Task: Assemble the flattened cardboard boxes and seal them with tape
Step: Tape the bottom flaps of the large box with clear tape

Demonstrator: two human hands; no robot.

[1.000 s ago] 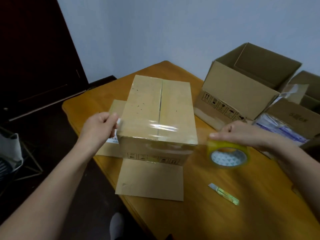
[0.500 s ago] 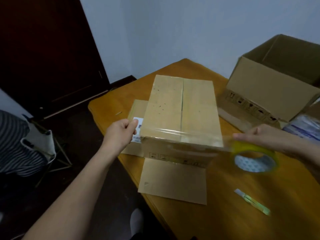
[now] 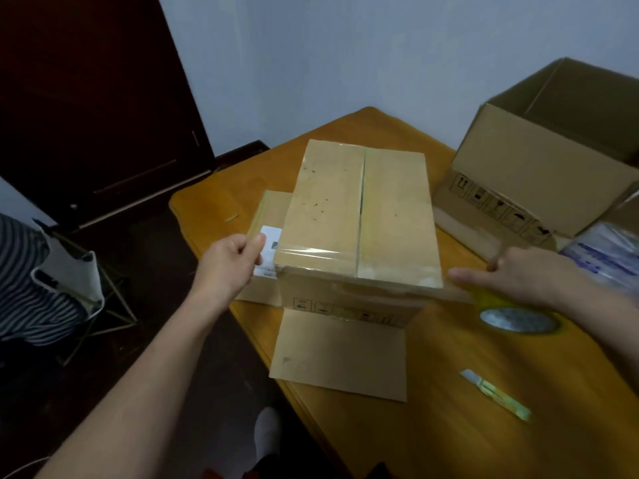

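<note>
Yellowish roll of packing tape [image 3: 518,316] is what your right hand [image 3: 522,276] grips from above, just right of the near right corner of the closed brown cardboard box [image 3: 359,216], with your forefinger held straight toward that corner. From the roll a clear tape strip [image 3: 311,254] runs across the box's top along its near edge. Your left hand [image 3: 230,262] is at the box's left face, fingers curled, thumb and forefinger pinching the strip's end.

The box stands on the orange-brown wooden worktop [image 3: 449,437] with two flaps lying flat at its foot. One is a plain brown flap [image 3: 340,357] in front of it. The other, to its left, bears a white printed label [image 3: 269,248] partly hidden by your left hand. In front of the box and to its right, past the roll, lies a green-handled utility knife [image 3: 494,397]. Behind and right of the box sits a larger open-topped cardboard box [image 3: 539,181], with a clear plastic packet [image 3: 605,261] just nearer you. Off the worktop, far left of the box, hangs a striped cloth [image 3: 20,278].
</note>
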